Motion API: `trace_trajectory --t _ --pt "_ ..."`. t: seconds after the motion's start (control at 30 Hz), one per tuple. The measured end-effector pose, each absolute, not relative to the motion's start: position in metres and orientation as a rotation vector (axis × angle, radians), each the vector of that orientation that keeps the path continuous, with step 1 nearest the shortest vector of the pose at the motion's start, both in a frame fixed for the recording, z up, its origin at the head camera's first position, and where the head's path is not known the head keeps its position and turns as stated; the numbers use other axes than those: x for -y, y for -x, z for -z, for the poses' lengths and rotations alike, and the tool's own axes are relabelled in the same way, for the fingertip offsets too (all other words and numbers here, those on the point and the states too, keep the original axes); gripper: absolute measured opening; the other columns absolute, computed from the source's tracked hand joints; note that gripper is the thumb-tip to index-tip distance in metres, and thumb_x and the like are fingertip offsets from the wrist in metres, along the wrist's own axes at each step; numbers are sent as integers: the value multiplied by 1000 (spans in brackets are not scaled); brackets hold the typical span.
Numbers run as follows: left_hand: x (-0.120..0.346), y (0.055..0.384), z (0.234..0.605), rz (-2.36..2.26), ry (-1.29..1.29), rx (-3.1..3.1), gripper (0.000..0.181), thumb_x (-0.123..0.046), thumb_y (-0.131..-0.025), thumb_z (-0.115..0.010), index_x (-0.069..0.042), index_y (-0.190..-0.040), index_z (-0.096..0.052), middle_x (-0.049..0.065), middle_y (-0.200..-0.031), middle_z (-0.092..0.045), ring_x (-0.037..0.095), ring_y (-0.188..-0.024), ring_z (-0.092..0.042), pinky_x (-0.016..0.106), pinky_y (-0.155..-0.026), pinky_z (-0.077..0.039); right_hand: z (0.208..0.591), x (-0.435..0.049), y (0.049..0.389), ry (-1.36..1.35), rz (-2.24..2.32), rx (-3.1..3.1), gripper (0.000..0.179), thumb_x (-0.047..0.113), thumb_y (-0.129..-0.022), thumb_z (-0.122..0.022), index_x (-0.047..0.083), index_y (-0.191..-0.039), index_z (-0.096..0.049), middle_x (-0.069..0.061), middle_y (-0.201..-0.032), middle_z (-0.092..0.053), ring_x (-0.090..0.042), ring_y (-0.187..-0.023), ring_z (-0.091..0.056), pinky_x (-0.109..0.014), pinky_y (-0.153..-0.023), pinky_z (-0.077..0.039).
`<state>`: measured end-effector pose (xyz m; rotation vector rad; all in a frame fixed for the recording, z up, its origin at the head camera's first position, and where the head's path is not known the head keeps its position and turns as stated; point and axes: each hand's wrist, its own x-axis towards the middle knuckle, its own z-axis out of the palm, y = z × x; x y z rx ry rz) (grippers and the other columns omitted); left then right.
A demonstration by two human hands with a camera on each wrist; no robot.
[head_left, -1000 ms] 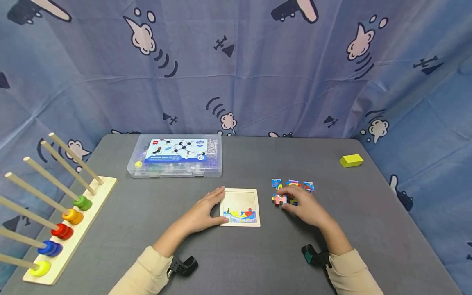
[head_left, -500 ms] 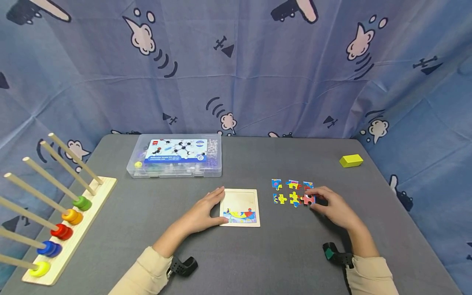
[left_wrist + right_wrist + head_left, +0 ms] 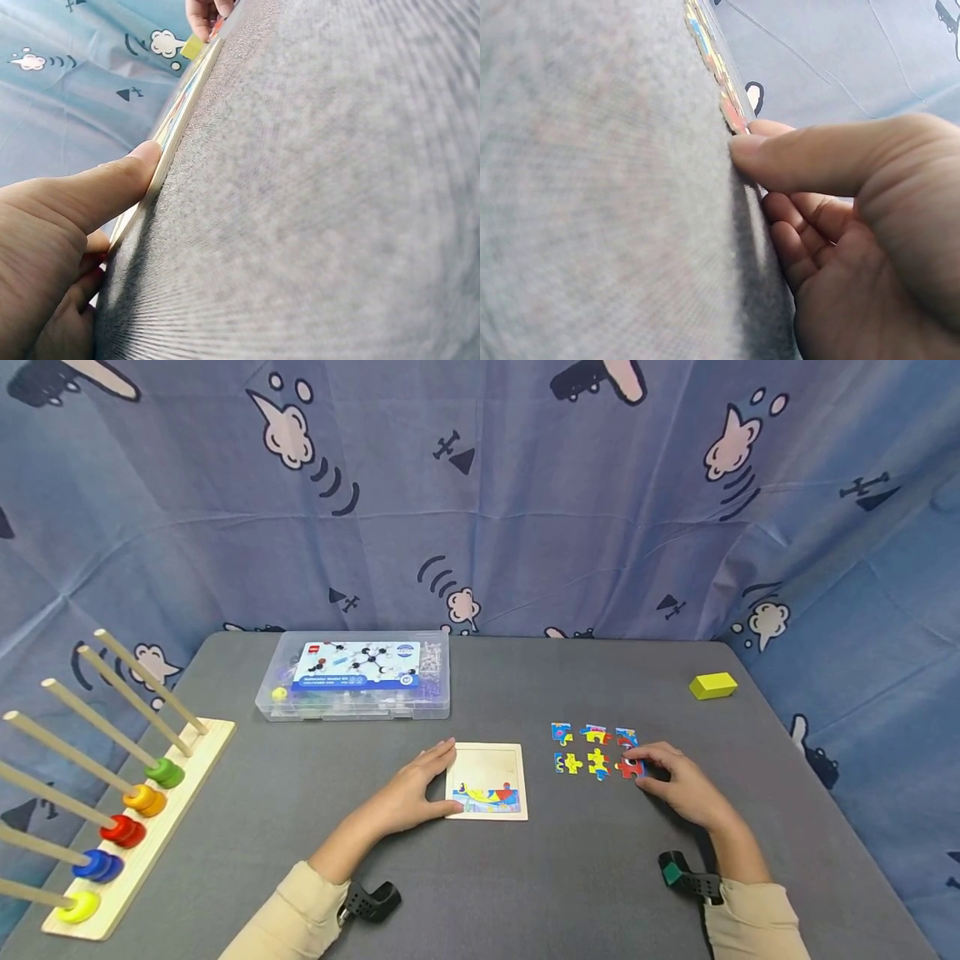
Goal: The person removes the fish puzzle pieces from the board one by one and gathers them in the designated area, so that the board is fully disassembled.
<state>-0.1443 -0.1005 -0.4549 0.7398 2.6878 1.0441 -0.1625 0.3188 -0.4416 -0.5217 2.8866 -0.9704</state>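
Note:
A wooden puzzle board (image 3: 487, 781) lies on the grey table, its bottom row filled with coloured pieces. My left hand (image 3: 416, 789) rests flat beside it, fingers along its left edge and thumb (image 3: 112, 184) against the near corner of the board (image 3: 184, 112). Several loose puzzle pieces (image 3: 585, 750) lie in two rows to the right of the board. My right hand (image 3: 671, 781) sits at the right end of the lower row. Its thumb (image 3: 802, 154) and a fingertip pinch a red puzzle piece (image 3: 628, 766) that lies on the table, seen edge-on in the right wrist view (image 3: 733, 116).
A clear plastic box (image 3: 356, 677) with a blue label stands behind the board. A yellow block (image 3: 713, 686) lies at the far right. A wooden peg rack (image 3: 142, 827) with coloured rings runs along the left edge. A blue patterned cloth hangs behind the table.
My right hand carried the red piece from the left of the loose pieces to the right end of the lower row, where it now rests. The left hand has stayed put.

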Motion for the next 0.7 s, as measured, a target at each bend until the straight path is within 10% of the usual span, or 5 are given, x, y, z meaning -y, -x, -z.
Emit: trace_trajectory --t 0.37,0.7 --pt "100 144 451 -1036 -734 -2688 82 -35 -82 -73 0 -145 -35 12 -155 -27 34 -143 -24 51 -116 -22 441 -318 162 531 1016 -2867 32 9 -87 -67 7 -119 -63 -11 -118 -56 -4 -108 -43 -15 -87 -37" --pt "102 143 450 -1009 -758 -2682 81 -36 -83 -71 0 -146 -34 11 -156 -25 33 -144 -22 50 -116 -21 437 -315 159 413 1070 -2885 37 20 -87 -69 7 -122 -63 -13 -119 -60 -19 -105 -53 -17 -84 -43"
